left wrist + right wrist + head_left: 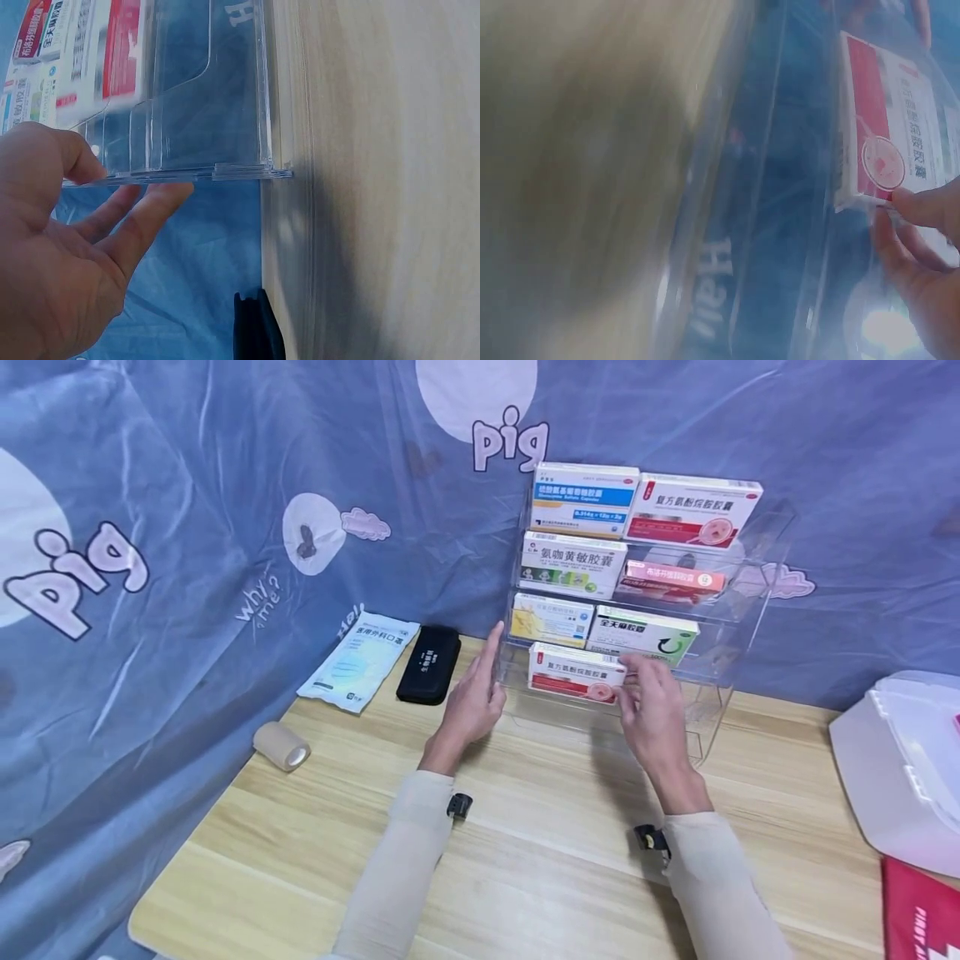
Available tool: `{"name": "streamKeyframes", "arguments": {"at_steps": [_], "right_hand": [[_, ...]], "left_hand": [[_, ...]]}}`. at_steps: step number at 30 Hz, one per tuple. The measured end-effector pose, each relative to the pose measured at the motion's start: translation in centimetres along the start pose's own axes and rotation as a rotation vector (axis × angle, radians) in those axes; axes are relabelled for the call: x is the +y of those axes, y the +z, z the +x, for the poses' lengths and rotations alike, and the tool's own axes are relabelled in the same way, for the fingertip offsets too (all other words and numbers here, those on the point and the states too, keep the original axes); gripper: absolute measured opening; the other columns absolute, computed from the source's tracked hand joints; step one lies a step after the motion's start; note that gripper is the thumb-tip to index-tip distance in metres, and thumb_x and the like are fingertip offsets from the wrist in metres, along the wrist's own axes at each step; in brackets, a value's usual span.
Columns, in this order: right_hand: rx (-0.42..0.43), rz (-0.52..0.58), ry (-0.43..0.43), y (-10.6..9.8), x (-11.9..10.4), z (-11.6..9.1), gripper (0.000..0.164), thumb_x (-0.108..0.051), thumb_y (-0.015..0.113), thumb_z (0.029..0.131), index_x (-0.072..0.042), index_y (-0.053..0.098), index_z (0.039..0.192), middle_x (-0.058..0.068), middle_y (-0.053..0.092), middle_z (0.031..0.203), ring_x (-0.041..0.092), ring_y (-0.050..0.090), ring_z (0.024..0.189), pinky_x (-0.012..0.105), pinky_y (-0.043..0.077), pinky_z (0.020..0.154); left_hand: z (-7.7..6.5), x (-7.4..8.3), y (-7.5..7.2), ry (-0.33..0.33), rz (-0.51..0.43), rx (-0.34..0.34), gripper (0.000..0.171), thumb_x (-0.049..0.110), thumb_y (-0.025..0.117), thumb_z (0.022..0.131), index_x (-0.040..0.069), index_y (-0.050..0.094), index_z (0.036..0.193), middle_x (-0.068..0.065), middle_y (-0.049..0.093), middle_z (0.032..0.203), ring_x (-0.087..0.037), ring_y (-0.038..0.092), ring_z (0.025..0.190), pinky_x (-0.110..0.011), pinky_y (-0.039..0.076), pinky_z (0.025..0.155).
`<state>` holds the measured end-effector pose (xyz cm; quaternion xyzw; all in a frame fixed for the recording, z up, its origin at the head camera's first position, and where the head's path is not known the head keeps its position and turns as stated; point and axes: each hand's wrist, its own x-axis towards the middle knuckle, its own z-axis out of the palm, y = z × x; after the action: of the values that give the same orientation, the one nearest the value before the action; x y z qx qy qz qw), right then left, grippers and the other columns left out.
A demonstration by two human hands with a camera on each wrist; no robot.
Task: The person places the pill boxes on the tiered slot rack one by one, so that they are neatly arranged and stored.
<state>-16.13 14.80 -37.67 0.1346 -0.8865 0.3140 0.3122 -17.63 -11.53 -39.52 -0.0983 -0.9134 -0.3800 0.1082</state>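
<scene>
A clear tiered display rack (712, 693) stands against the curtain with medicine boxes on its tiers. My left hand (474, 700) grips the rack's left side panel, the thumb on the inner face and fingertips (171, 196) on the outer one. In the lowest tier a white and red medicine box (576, 674) stands upright. Its right end is pinched between thumb and fingers of my right hand (654, 714); the right wrist view shows the thumb (922, 206) at the box's lower corner. Directly above sit a yellow and white box (551, 620) and a green and white box (643, 633).
Left of the rack lie a black case (429, 665), a mask packet (360, 660) and a tan bandage roll (281, 746). At the right stand a white bin (873, 768) and a red first-aid bag (918, 906). A blue curtain (225, 568) hangs behind the wooden table (540, 877).
</scene>
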Motion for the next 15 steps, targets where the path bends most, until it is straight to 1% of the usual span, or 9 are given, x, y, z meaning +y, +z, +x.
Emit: {"name": "streamKeyframes", "arguments": {"at_steps": [4,7,11,15], "right_hand": [[-0.002,-0.003,0.006,1.1,-0.9,0.2,0.048,0.011,0.068,0.079,-0.007,0.063,0.123,0.016,0.058,0.109,0.029,0.064,0.092,0.039,0.056,0.082],[-0.047,0.004,0.004,1.6,-1.6,0.2,0.052,0.008,0.066,0.082,-0.01,0.06,0.13,0.015,0.058,0.108,0.03,0.062,0.094,0.042,0.055,0.084],[-0.119,-0.01,0.011,1.8,-2.1,-0.1,0.06,0.001,0.066,0.084,-0.013,0.053,0.14,0.017,0.056,0.115,0.032,0.058,0.097,0.048,0.053,0.087],[-0.178,-0.032,0.004,1.5,-2.3,-0.3,0.066,-0.003,0.067,0.084,-0.014,0.047,0.145,0.017,0.054,0.118,0.033,0.057,0.098,0.05,0.051,0.086]], "left_hand": [[0.0,0.2,0.0,0.005,0.001,-0.003,0.1,0.004,0.054,0.088,0.053,-0.007,0.151,0.002,0.031,0.16,-0.024,0.059,0.101,-0.04,0.051,0.072],[0.0,0.3,0.0,0.0,-0.001,-0.003,0.1,0.004,0.053,0.088,0.053,-0.007,0.151,0.002,0.03,0.16,-0.024,0.058,0.106,-0.041,0.051,0.074],[0.0,0.2,0.0,-0.007,-0.002,-0.002,0.1,0.004,0.054,0.088,0.053,-0.006,0.151,0.002,0.03,0.161,-0.024,0.058,0.11,-0.043,0.052,0.077],[-0.1,0.1,0.0,-0.017,-0.008,0.0,0.1,0.004,0.054,0.088,0.053,-0.006,0.151,0.001,0.03,0.161,-0.026,0.059,0.108,-0.043,0.052,0.076]]}}
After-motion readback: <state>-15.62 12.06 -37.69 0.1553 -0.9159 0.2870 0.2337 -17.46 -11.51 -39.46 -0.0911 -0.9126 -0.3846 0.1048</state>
